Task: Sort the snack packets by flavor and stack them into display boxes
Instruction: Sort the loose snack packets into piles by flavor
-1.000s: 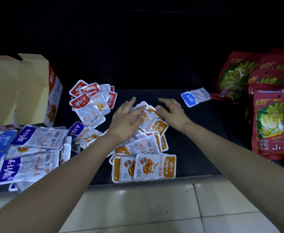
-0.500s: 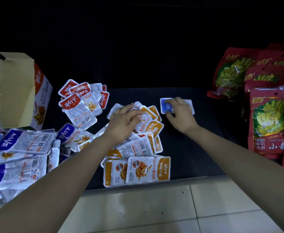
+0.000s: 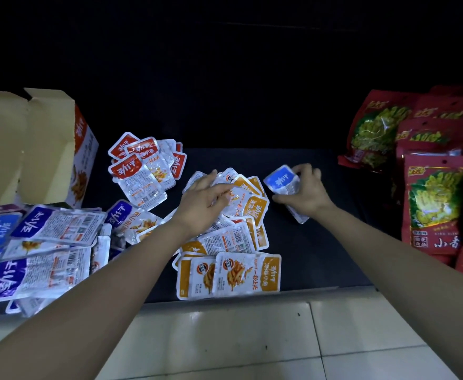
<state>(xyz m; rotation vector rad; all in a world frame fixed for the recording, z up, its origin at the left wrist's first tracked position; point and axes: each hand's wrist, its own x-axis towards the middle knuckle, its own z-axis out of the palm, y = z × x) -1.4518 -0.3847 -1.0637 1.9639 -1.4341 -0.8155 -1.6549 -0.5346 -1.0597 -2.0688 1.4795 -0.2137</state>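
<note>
Fingers of the right hand are curled around a blue packet, just right of the orange packets. The left hand rests on that pile, fingers straight. Dark counter, unlit room behind, pale tiles in front. Display box stands open far left, interior hidden. Red packets and purple packets lie beside it; large red bags at right.

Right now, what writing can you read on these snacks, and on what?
"小香": red bag, far right.
"劲仔": red packet and purple packet, upside down.
"深海小鱼": orange packet, sideways.
Blue packet and all small print: too blurred to read.
</note>
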